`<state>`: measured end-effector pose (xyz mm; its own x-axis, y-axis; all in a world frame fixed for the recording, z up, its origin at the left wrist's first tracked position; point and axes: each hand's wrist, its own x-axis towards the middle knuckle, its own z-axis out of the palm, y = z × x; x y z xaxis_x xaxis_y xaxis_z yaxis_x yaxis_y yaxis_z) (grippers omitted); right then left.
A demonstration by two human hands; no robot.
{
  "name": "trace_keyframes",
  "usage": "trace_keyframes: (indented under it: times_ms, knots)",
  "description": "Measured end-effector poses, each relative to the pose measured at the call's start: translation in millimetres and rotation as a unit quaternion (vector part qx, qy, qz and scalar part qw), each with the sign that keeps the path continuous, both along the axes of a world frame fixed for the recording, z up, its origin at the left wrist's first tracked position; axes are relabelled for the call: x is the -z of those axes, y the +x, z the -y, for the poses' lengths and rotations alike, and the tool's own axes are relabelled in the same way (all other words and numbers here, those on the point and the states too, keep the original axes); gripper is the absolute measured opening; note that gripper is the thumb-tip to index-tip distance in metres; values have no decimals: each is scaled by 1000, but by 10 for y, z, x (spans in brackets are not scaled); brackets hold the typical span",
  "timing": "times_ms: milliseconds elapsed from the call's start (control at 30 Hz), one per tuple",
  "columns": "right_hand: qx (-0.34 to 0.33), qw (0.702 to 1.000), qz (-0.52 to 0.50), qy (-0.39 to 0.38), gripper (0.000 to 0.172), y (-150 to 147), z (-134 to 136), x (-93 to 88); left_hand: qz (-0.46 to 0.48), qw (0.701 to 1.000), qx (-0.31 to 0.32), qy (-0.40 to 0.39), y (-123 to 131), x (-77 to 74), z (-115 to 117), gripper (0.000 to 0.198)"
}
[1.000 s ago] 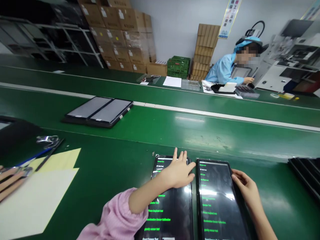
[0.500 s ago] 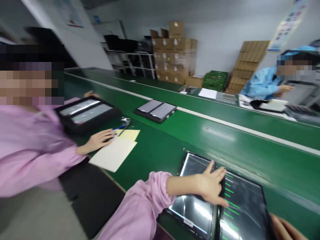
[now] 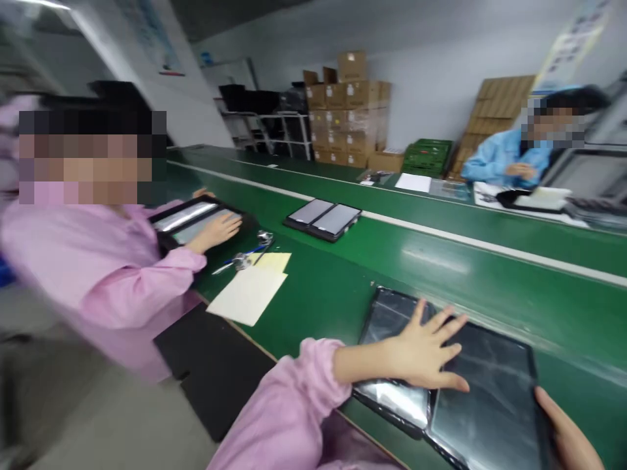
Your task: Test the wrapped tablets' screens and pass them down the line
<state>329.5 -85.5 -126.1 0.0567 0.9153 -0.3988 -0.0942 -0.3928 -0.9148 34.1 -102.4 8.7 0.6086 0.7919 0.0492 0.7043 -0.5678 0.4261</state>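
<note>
Two flat, glossy, black-framed display panels lie side by side on the green work surface (image 3: 323, 307) in front of me. Over the left display panel (image 3: 399, 401) and the seam reaches my left hand (image 3: 426, 356), palm down with its fingers spread. Its fingertips rest on the right display panel (image 3: 494, 391). My right hand (image 3: 571, 427) grips the outer right edge of that panel, partly cut off by the frame; its lower fingers are hidden. Both screens look dark, with light reflections on their film.
On my left, a co-worker in pink reaches over a dark tray (image 3: 169, 222) of panels. Pale paper sheets (image 3: 249, 294) and a pen lie between us. Another black tray (image 3: 309, 228) with grey panels sits farther back. Across the line is a co-worker in blue (image 3: 504, 156).
Green lines on the right panel have gone dark, as has the left panel's bright edge. My left fingers have spread wider. The co-worker's hand moved from the papers to their tray. The view shifted.
</note>
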Motion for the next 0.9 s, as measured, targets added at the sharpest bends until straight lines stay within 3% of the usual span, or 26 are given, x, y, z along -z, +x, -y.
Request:
trace_keyframes:
  times_ms: [67,100,167,200,267,333,367,433,533,633,700,800,833,900]
  knots:
    - [91,994,-40,-38,42,-65,43,-151,94,995,-23,-7,-278,-140,235,63]
    - [125,990,-53,-37,42,-90,51,-232,134,989,-49,-29,-452,-131,331,66]
    - [174,983,-65,-17,41,-135,46,-390,238,956,-160,-62,-810,55,449,81]
    - [174,982,-68,-8,40,-167,37,-464,302,919,-236,-88,-966,211,472,85]
    - [131,988,-77,2,40,-282,10,-592,452,803,-335,-195,-1182,563,473,90]
    - [60,994,-94,15,41,-503,-22,-679,567,673,-360,-309,-1260,849,464,93]
    - [34,994,-105,25,41,-656,-36,-704,606,623,-356,-342,-1256,941,468,93]
    - [1,991,-127,41,42,-1025,-48,-718,651,571,-347,-359,-1200,1023,491,90]
    - [-47,987,-141,55,54,-1569,-25,-687,668,560,-334,-359,-1105,992,537,86]
    - [-88,987,-81,107,64,-1818,11,-660,661,568,-324,-368,-1076,968,572,86]
    - [-106,979,34,169,66,-1754,36,-650,656,577,-326,-362,-1089,1001,594,88]
    - [-84,934,239,251,66,-1445,101,-603,644,599,-321,-351,-1122,1086,623,87]
    - [-81,923,276,256,67,-1337,131,-571,639,608,-316,-349,-1129,1110,627,86]
    - [-114,929,275,218,73,-1182,199,-484,627,624,-309,-350,-1132,1132,625,83]
